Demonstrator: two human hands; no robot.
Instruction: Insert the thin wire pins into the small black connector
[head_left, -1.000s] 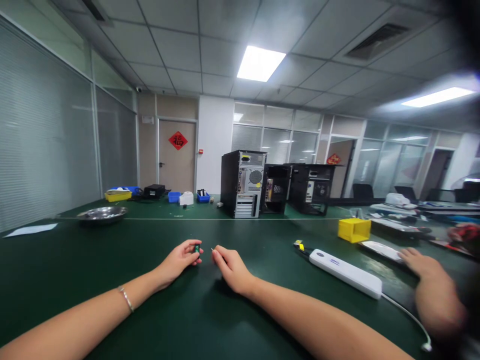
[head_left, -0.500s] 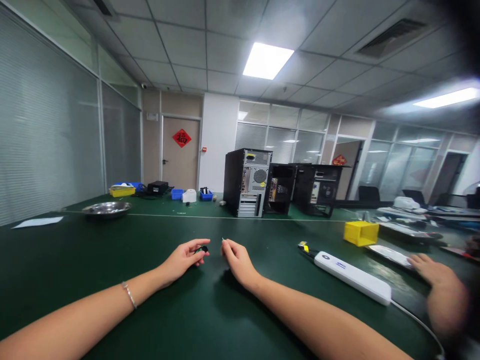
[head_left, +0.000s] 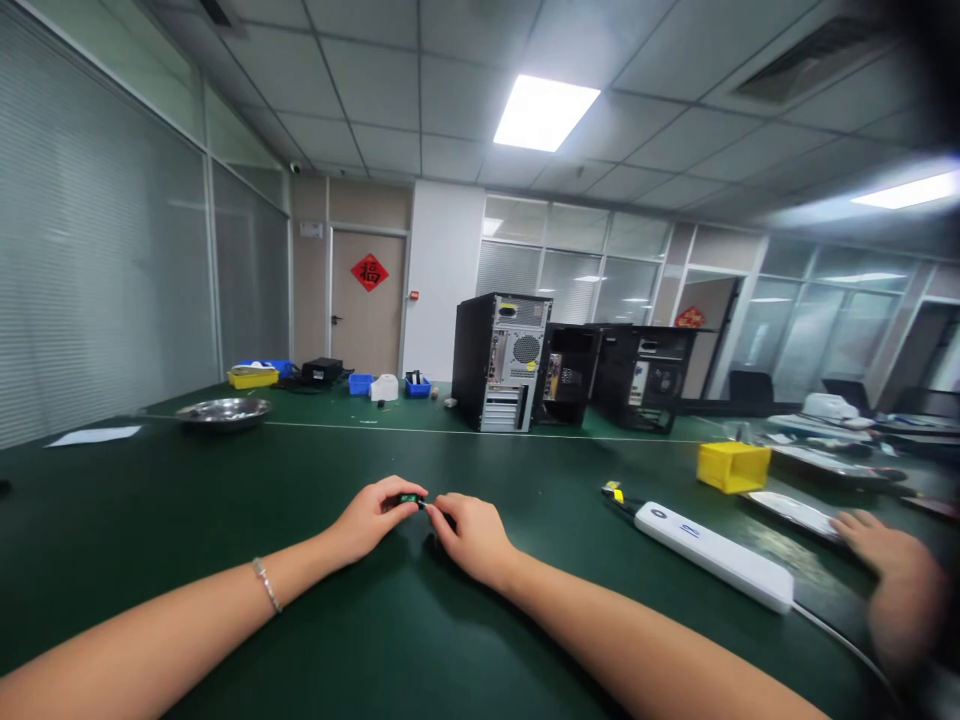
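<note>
Between the thumb and fingers of my left hand (head_left: 376, 517) is a small green circuit board (head_left: 409, 498) with a dark part on it. My right hand (head_left: 469, 535) is closed in a pinch close to the board's right end. Whatever is in that pinch is too small to name; a tiny pale tip shows at the fingertips. Both hands are just above the green tabletop (head_left: 322, 640), their fingertips nearly meeting.
A white power strip (head_left: 712, 555) lies on the right, near a yellow bin (head_left: 733, 467) and another person's hand (head_left: 874, 540). Computer cases (head_left: 502, 362) stand at the back. A metal bowl (head_left: 223, 412) and a paper sheet (head_left: 94, 436) are at left.
My right hand has turned and come left and down, bringing its fingertips to the board. The board is now held level in my left fingers. The view has shifted slightly.
</note>
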